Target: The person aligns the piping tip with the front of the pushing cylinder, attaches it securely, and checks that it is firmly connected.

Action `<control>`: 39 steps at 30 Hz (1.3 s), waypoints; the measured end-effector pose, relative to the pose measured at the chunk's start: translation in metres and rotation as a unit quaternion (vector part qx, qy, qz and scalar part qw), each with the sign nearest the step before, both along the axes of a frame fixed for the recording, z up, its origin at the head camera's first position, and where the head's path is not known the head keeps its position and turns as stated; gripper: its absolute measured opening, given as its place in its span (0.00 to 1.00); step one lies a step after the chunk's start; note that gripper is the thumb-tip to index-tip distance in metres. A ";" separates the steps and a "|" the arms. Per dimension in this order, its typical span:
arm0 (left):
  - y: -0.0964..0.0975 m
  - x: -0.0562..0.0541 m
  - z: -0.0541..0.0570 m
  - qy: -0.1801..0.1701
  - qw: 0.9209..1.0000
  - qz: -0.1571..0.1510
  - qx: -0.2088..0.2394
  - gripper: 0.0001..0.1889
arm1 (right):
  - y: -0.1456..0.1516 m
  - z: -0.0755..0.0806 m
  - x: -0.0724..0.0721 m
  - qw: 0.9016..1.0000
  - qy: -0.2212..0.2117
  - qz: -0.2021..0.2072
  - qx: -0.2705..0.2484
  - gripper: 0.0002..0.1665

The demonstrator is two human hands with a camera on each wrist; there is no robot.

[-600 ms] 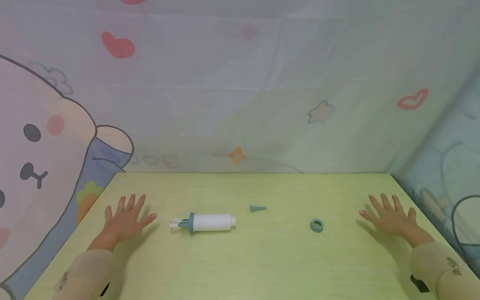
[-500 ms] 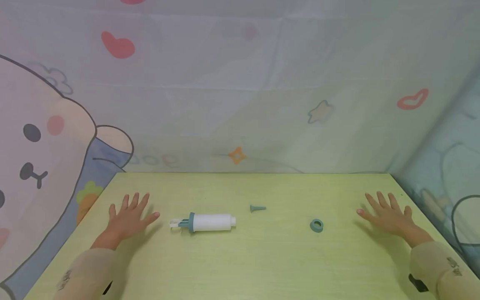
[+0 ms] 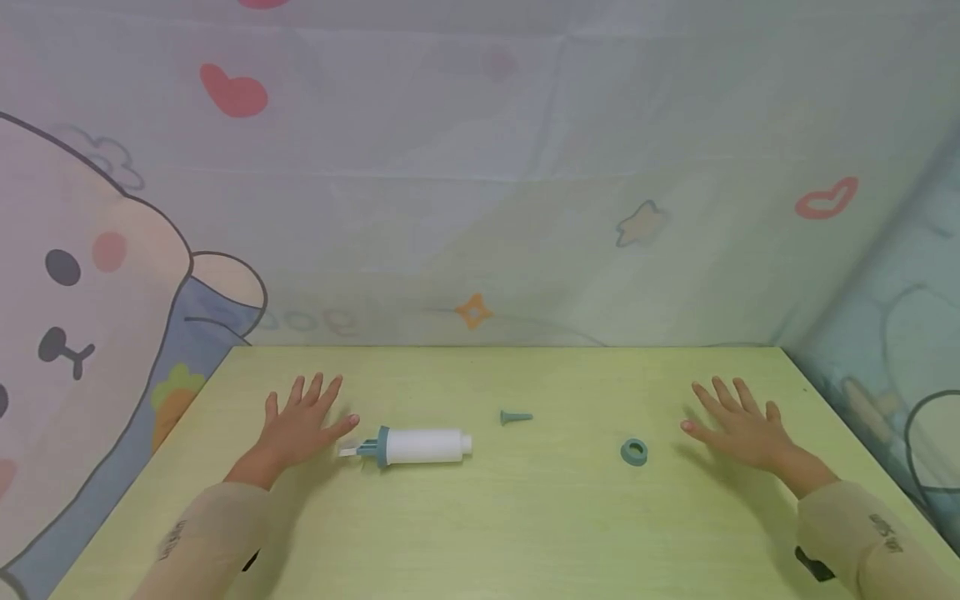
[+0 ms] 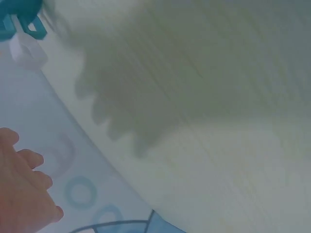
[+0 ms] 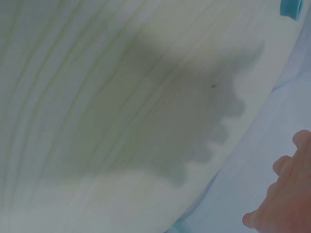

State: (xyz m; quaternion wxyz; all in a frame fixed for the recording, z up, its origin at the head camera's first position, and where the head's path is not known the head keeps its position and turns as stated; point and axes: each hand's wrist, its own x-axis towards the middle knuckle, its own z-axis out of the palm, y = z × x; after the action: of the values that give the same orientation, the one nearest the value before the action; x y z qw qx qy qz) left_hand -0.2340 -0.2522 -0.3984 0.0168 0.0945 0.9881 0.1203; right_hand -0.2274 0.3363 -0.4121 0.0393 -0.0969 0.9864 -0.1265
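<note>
A white syringe-like tube [image 3: 424,446] with a teal collar lies on its side left of the table's middle; its pale plunger end [image 4: 27,51] shows at the top left of the left wrist view. My left hand [image 3: 297,425] hovers with fingers spread, thumb close to that end; whether they touch cannot be told. A small teal tapered nozzle [image 3: 516,417] lies right of the tube. Further right is a teal ring [image 3: 633,452], partly seen in the right wrist view [image 5: 291,8]. My right hand [image 3: 746,429] hovers right of the ring, fingers spread, holding nothing.
The things lie on a pale yellow-green table [image 3: 540,533]. A printed cloth [image 3: 420,225] with hearts and a bear hangs behind the far edge and along the sides. Both hands cast shadows on the tabletop.
Both hands have moved inward and slightly farther from me: the left toward the tube's plunger end, the right toward the ring. The tube, nozzle and ring have stayed put.
</note>
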 end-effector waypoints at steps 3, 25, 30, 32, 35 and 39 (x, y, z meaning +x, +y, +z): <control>0.013 -0.004 0.000 0.005 1.000 -0.012 0.001 0.43 | -0.009 0.000 -0.001 1.000 0.009 0.013 -0.007 0.47; 0.115 -0.023 -0.002 0.032 0.988 -0.125 0.090 0.31 | -0.055 -0.015 -0.001 0.986 0.031 0.109 -0.119 0.46; 0.136 -0.026 0.000 -0.007 0.985 -0.122 0.123 0.26 | -0.057 -0.017 -0.001 0.976 0.022 0.118 -0.179 0.46; 0.144 -0.027 0.000 -0.023 0.983 -0.120 0.135 0.25 | -0.057 -0.018 -0.001 0.973 0.016 0.118 -0.197 0.45; 0.154 -0.029 0.002 -0.042 0.981 -0.116 0.151 0.23 | -0.059 -0.019 -0.001 0.969 -0.003 0.112 -0.221 0.43; 0.167 -0.033 -0.001 -0.049 0.981 -0.109 0.155 0.21 | -0.060 -0.017 -0.002 0.962 -0.037 0.096 -0.252 0.40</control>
State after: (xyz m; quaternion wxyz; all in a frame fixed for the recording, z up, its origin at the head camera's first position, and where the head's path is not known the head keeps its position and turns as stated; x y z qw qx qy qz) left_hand -0.2674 -0.0855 -0.3997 0.0634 0.1969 0.9391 0.2744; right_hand -0.2296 0.2760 -0.4295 0.0616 -0.1934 0.9066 -0.3699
